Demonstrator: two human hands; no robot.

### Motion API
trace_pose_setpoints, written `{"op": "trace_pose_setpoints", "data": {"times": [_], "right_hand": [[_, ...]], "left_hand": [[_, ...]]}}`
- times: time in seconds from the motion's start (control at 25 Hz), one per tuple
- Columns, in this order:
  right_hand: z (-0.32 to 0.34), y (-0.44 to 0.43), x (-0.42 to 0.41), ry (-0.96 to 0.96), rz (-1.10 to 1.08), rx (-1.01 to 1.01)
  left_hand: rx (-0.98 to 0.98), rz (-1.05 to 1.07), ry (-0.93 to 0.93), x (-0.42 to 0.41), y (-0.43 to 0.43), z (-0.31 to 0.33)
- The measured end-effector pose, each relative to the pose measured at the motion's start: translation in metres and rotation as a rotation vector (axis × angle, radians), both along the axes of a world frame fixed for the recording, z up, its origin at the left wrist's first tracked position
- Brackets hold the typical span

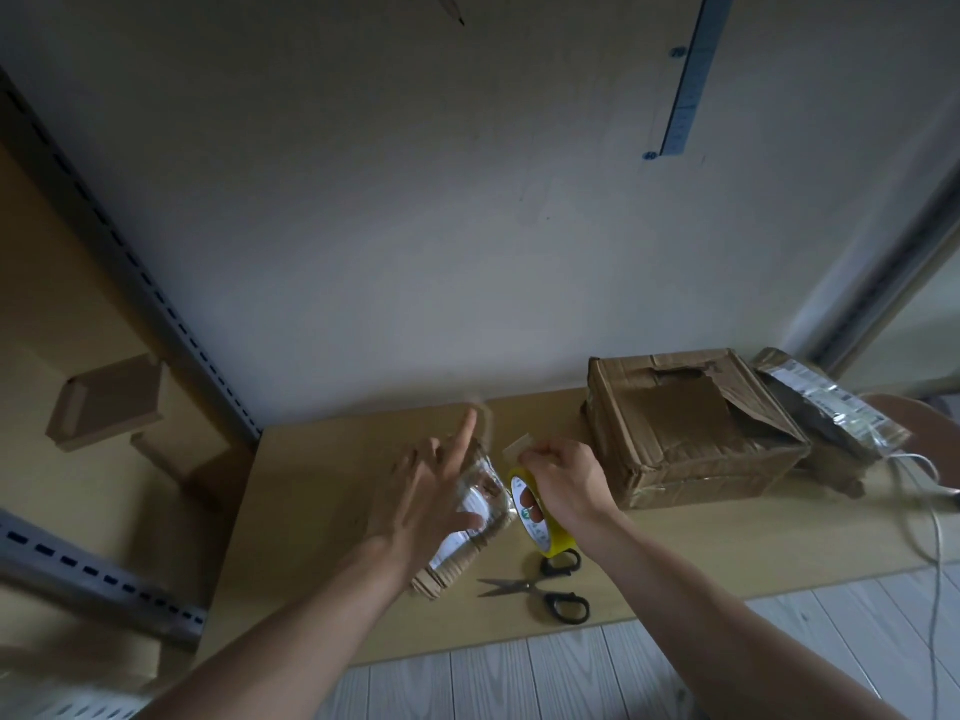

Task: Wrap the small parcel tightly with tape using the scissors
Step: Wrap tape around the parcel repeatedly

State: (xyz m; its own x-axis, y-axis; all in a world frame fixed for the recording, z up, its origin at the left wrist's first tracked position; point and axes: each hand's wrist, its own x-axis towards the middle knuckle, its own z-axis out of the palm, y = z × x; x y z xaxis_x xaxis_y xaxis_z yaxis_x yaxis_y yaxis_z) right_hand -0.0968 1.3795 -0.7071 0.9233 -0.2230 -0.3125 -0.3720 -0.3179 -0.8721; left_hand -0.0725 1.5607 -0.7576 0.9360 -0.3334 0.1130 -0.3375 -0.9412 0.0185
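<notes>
Yellow tape roll [540, 532] is sitting in the right hand [563, 480], just right of the frame's centre. The fingers are curling through the core and gripping it, while thumb and forefinger are pinching up the loose tape end [517, 448] above the roll. The left hand [431, 491] is hovering beside it, open, fingers spreading wide and forefinger pointing up. It is blurring, so I cannot tell whether the palm is touching the parcel [467, 537] beneath.

I am judging the risks from here. With nothing plainly pinning the parcel, a pull on the tape is likely to be dragging it across the table [311, 511], or laying the strip slack and wrinkled rather than tight. The free end is short and could be folding back onto itself or sticking to the fingers. The scissors [540, 589] are lying just below the roll, blades pointing left, near the table's front edge. A careless reach could be knocking them to the floor.

The parcel is lying low in the centre of the frame, under the left hand and right beside the roll. It is looking like brown corrugated card, partly covered by glossy clear film, with a white label showing through. Further right, a big torn cardboard box [691, 439] is standing with a labelled grey package [826, 407] beside it.
</notes>
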Motion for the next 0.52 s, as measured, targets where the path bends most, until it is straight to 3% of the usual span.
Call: {"op": "trace_pose_setpoints", "data": {"times": [0.16, 0.28, 0.32, 0.4, 0.52], "right_hand": [[0.0, 0.006, -0.001, -0.005, 0.044, -0.019], [0.002, 0.006, -0.001, 0.002, 0.088, -0.059], [0.002, 0.006, -0.001, 0.007, 0.095, -0.077], [0.005, 0.003, -0.002, -0.007, 0.069, -0.121], [0.012, -0.009, 0.001, -0.119, -0.09, -0.141]], "left_hand": [[-0.242, 0.076, 0.198, -0.002, -0.008, 0.0], [-0.682, 0.1, 0.449, 0.003, -0.004, -0.001], [-0.745, 0.099, 0.518, 0.006, -0.003, -0.001], [-0.665, 0.054, 0.573, 0.005, -0.004, 0.008], [-0.62, 0.152, 0.435, 0.001, -0.005, 0.008]]}}
